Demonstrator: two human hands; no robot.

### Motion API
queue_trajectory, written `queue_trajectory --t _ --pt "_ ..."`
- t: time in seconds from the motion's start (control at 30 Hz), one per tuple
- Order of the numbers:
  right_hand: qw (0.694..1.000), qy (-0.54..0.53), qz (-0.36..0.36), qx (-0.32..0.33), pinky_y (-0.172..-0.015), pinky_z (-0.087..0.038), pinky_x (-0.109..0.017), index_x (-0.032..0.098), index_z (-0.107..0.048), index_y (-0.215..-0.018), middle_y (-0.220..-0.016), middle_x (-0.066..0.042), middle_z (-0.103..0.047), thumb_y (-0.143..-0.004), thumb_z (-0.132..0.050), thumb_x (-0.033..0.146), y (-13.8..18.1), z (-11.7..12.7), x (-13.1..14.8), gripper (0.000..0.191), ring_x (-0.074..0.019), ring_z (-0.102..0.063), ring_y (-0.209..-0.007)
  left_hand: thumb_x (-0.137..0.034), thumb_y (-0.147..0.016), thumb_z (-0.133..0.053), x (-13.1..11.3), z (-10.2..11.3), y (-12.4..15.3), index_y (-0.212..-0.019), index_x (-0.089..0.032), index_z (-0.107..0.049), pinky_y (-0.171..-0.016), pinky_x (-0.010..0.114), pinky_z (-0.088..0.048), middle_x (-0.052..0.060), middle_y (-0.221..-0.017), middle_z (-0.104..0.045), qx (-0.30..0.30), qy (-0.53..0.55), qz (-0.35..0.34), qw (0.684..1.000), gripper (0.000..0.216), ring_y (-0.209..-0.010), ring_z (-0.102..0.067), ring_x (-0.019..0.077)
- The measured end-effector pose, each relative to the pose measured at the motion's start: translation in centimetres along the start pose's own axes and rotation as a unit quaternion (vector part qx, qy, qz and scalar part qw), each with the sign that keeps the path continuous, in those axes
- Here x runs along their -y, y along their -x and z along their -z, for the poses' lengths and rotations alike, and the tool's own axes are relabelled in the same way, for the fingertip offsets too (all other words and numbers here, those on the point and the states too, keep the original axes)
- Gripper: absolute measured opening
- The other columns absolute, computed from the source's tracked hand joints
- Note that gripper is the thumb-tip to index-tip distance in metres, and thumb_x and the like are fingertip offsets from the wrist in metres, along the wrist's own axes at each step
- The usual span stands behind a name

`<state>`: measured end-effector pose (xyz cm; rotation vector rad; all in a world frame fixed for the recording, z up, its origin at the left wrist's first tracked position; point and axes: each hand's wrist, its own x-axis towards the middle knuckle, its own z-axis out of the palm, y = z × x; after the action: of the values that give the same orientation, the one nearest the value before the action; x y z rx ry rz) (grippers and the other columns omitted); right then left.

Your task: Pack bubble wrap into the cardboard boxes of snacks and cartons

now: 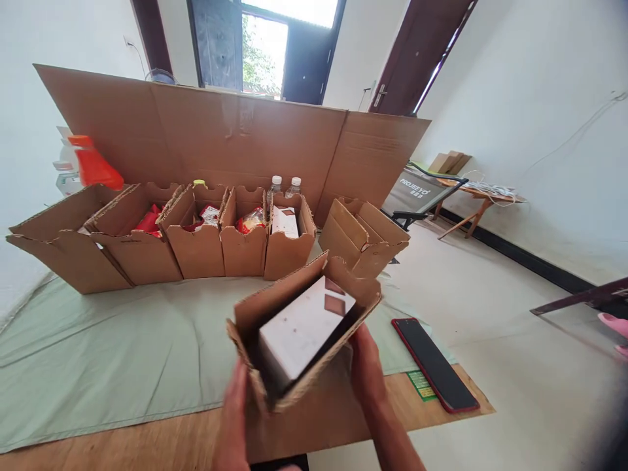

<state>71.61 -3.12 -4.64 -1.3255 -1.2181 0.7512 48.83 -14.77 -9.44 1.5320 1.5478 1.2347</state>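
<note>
An open cardboard box (338, 405) is held tilted between my two hands at the front of the table. Inside it lies a white carton (301, 327) with brown squares at one end. My left hand (235, 399) presses against the box's left side, partly blurred. On the right side, my right hand (366, 366) grips the wall, its fingertips hidden behind the cardboard. Beyond them stands a row of several cardboard bins (201, 252). A white carton (284, 224) stands in the rightmost of these, and red packets (150, 219) show in others.
More cardboard bins (363, 239) stand at the back right. A phone (434, 363) lies near the table's right edge. A tall cardboard panel (245, 144) rises behind the row, with clear bottles (293, 188) and an orange-red bottle (95, 167) there. Green cloth (147, 340) covers the table.
</note>
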Motion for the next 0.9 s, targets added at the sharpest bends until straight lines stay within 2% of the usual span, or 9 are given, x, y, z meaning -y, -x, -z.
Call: queue_trajectory --t 0.07,0.13,0.2,0.27,0.33,0.43,0.53,0.7,0.9 --pt "0.999 -0.016 -0.023 0.024 -0.103 -0.052 -0.045 0.026 -0.068 -0.129 -0.134 -0.007 -0.069 -0.1 -0.041 0.066 2.6 -1.4 -0.3 0.056 -0.0306 -0.059 -0.127 -0.063 -0.068 -0.081 1.2 3.3 -1.9 -0.156 -0.02 -0.03 -0.11 0.065 -0.045 0.021 -0.136 -0.06 -0.08 -0.021 0.081 0.993 0.11 -0.136 -0.052 0.0463" --pt "0.993 -0.027 -0.045 0.104 -0.103 -0.052 -0.044 0.026 -0.069 -0.13 -0.136 -0.008 -0.068 -0.097 -0.047 0.067 3.8 -2.4 -0.2 0.057 -0.0307 -0.059 -0.127 -0.067 -0.068 -0.079 2.3 7.1 -4.3 -0.142 -0.018 -0.044 -0.104 0.062 -0.05 0.017 -0.118 -0.068 -0.145 -0.005 0.135 0.98 0.096 -0.119 -0.064 0.0432" --pt "0.986 -0.028 -0.049 0.159 -0.105 -0.049 -0.045 0.025 -0.072 -0.126 -0.135 -0.01 -0.069 -0.09 -0.062 0.064 2.7 -2.7 0.4 0.054 -0.0318 -0.061 -0.125 -0.065 -0.065 -0.081 3.2 10.5 -6.4 -0.135 -0.02 -0.049 -0.102 0.055 -0.053 0.013 -0.113 -0.069 -0.181 0.027 0.115 0.976 0.089 -0.112 -0.068 0.038" --pt "0.99 -0.048 -0.043 0.124 -0.11 -0.044 -0.047 0.025 -0.072 -0.123 -0.137 -0.011 -0.068 -0.08 -0.074 0.062 -0.9 -2.4 1.1 0.057 -0.0327 -0.058 -0.128 -0.062 -0.065 -0.082 3.7 12.4 -7.6 -0.136 -0.021 -0.049 -0.103 0.051 -0.053 0.011 -0.116 -0.07 -0.194 0.048 0.079 0.977 0.088 -0.112 -0.068 0.0345" --pt "0.993 -0.092 -0.048 0.055 -0.112 -0.04 -0.048 0.028 -0.068 -0.126 -0.144 -0.01 -0.063 -0.078 -0.072 0.068 -6.1 -2.3 1.6 0.063 -0.0321 -0.053 -0.135 -0.061 -0.066 -0.08 4.1 12.8 -7.9 -0.136 -0.02 -0.05 -0.1 0.051 -0.055 0.012 -0.114 -0.071 -0.198 0.029 0.092 0.975 0.086 -0.107 -0.07 0.0344" --pt "0.987 -0.126 -0.072 0.067 -0.106 -0.045 -0.049 0.034 -0.061 -0.133 -0.151 -0.007 -0.057 -0.08 -0.057 0.079 -13.9 -4.0 1.4 0.07 -0.03 -0.051 -0.139 -0.067 -0.066 -0.074 4.5 11.6 -7.4 -0.126 -0.016 -0.06 -0.089 0.056 -0.059 0.014 -0.103 -0.074 -0.192 -0.05 0.172 0.965 0.08 -0.096 -0.072 0.0387" --pt "0.98 -0.148 -0.091 0.101 -0.102 -0.05 -0.047 0.031 -0.069 -0.116 -0.133 -0.005 -0.07 -0.076 -0.058 0.081 -19.1 -7.7 0.3 0.065 -0.0304 -0.057 -0.132 -0.069 -0.066 -0.07 4.7 10.6 -7.1 -0.117 -0.016 -0.067 -0.088 0.057 -0.06 0.014 -0.103 -0.076 -0.175 -0.094 0.189 0.962 0.073 -0.101 -0.072 0.042" --pt "0.969 -0.2 -0.092 0.112 -0.104 -0.05 -0.043 0.028 -0.072 -0.094 -0.108 0.0 -0.079 -0.071 -0.059 0.082 -21.6 -12.5 -1.2 0.06 -0.0294 -0.062 -0.125 -0.066 -0.067 -0.07 5.1 10.5 -7.0 -0.103 -0.022 -0.074 -0.093 0.057 -0.058 0.01 -0.096 -0.08 -0.162 -0.124 0.187 0.961 0.057 -0.104 -0.072 0.042" --pt "0.967 -0.209 -0.092 0.117 -0.106 -0.05 -0.043 0.029 -0.073 -0.098 -0.109 0.0 -0.079 -0.072 -0.062 0.078 -21.6 -12.6 -2.2 0.057 -0.0275 -0.063 -0.124 -0.063 -0.064 -0.068 4.8 10.8 -7.2 -0.108 -0.023 -0.074 -0.094 0.057 -0.058 0.009 -0.091 -0.081 -0.165 -0.138 0.213 0.953 0.06 -0.102 -0.073 0.0428"
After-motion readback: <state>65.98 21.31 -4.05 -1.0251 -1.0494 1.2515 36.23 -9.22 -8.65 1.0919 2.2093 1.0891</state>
